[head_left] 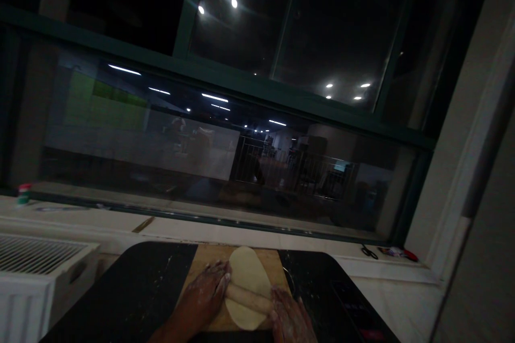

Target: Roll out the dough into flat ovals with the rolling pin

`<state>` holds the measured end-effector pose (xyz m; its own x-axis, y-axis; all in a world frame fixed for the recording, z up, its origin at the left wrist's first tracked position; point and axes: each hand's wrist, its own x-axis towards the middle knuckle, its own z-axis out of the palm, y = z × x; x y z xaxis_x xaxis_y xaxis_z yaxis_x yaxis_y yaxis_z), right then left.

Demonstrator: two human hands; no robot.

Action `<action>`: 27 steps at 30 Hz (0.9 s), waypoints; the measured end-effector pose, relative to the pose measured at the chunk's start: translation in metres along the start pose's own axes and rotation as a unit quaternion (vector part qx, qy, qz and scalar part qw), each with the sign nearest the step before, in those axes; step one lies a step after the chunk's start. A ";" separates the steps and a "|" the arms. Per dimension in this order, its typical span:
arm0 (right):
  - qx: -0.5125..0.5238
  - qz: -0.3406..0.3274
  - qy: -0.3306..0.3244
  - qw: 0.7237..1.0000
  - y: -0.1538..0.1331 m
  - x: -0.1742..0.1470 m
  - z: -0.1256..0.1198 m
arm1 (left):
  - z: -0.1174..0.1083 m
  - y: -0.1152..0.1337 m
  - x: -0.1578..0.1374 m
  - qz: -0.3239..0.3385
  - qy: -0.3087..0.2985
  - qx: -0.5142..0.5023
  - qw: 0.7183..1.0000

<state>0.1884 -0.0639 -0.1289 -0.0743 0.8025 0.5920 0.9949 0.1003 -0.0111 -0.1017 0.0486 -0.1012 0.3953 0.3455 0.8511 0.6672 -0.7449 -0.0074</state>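
A pale rolling pin (249, 298) lies across an oval sheet of dough (246, 261), which is stretched long from front to back. My left hand (211, 286) rests on the pin's left end, its floury fingers curved over it. At the right end, my right hand (290, 313) covers the pin in the same way. The pin's two ends are hidden under my hands. Beneath the dough is a wooden board (203, 260), set on a black tabletop (153, 268) dusted with flour.
A white radiator (28, 289) stands at the left. The windowsill (225, 233) behind the table holds a small red-and-green container (24, 194) at left, and black-handled scissors (369, 251) and a red item (410, 255) at right. Above is a dark, green-framed window (237, 83).
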 end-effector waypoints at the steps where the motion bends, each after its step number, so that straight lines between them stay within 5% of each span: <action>1: -0.005 -0.007 -0.020 1.000 0.001 0.012 -0.008 | 0.002 -0.001 -0.001 0.031 0.015 0.021 0.999; 5: -0.008 0.008 -0.132 0.991 -0.005 0.075 -0.037 | 0.011 -0.007 -0.009 0.081 0.047 0.091 0.992; 11: 0.023 0.036 -0.153 0.987 -0.013 0.124 -0.036 | 0.022 -0.012 -0.021 0.107 0.047 0.145 0.983; 17: 0.007 0.003 -0.136 0.991 0.002 0.082 -0.032 | 0.007 0.000 -0.011 0.091 0.032 0.125 0.987; 27: 0.008 -0.051 0.077 0.996 0.007 -0.025 -0.003 | -0.009 0.008 0.002 0.090 0.073 0.046 0.992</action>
<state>0.1969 -0.0847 -0.1414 -0.1616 0.6878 0.7077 0.9816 0.1861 0.0432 -0.1011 0.0381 -0.0951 0.4225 0.1194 0.8985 0.6514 -0.7292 -0.2094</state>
